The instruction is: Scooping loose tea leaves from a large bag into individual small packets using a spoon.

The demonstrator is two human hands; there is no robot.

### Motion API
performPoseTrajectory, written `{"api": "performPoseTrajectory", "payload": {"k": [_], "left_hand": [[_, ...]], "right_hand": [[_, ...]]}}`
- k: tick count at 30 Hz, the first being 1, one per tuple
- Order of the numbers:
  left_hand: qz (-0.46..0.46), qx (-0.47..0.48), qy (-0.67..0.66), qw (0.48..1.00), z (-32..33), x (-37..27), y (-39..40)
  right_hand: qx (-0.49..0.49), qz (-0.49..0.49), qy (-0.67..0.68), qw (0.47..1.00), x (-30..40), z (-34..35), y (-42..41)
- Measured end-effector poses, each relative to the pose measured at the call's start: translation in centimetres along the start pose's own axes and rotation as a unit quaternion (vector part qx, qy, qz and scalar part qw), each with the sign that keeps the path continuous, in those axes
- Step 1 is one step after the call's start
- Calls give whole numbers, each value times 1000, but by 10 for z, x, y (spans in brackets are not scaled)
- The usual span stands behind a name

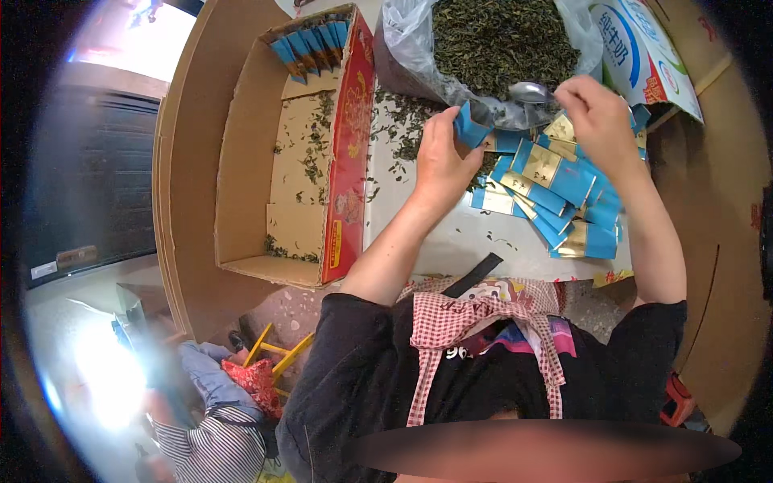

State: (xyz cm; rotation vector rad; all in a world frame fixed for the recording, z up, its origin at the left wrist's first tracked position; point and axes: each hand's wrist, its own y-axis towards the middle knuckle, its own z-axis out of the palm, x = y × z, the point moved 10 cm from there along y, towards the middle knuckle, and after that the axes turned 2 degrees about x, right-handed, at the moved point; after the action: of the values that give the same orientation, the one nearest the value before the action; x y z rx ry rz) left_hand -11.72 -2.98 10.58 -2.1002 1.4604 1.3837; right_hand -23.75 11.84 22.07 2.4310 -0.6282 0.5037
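Note:
My left hand (445,154) grips a blue packet (471,127), its mouth spread toward the loose dried leaves. A metal spoon (531,92) is in my right hand (595,118), its bowl over the near rim of a clear plastic bag (410,36). Dark dried leaves, which look like tea (504,42), fill that bag. Whether the spoon carries any leaves cannot be made out. Below my right hand lies a loose pile of flat blue-and-gold packets (546,175) on the white tabletop (416,241).
Left of my hands stands an open cardboard box (347,181) with a red side; several blue packets (311,45) line its far end. Scattered leaves (314,151) lie inside it. A milk carton box (646,54) is at the far right. Another person (211,422) sits at lower left.

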Motion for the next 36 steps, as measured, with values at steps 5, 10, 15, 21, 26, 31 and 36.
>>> {"api": "performPoseTrajectory", "payload": {"k": [5,10,15,21,26,31,36], "left_hand": [[6,2,-9,1000,2,-11,-2],[5,5,-22,1000,4,-17,-2],[-75,35,-63,995,10,4,-2],[-87,49,-55,993,11,3,-1],[-63,35,-38,997,3,3,4],[-70,41,-7,997,4,-2,9],[-89,61,-6,994,5,5,11]], "right_hand": [[20,84,-24,996,-38,12,8],[-54,101,20,993,-54,41,3],[-76,138,96,983,-57,50,-4],[-94,180,195,960,-68,60,-9],[-98,203,290,930,-84,63,-16],[-96,209,331,915,-89,63,-25],[-72,180,339,920,-78,50,-29]]}}
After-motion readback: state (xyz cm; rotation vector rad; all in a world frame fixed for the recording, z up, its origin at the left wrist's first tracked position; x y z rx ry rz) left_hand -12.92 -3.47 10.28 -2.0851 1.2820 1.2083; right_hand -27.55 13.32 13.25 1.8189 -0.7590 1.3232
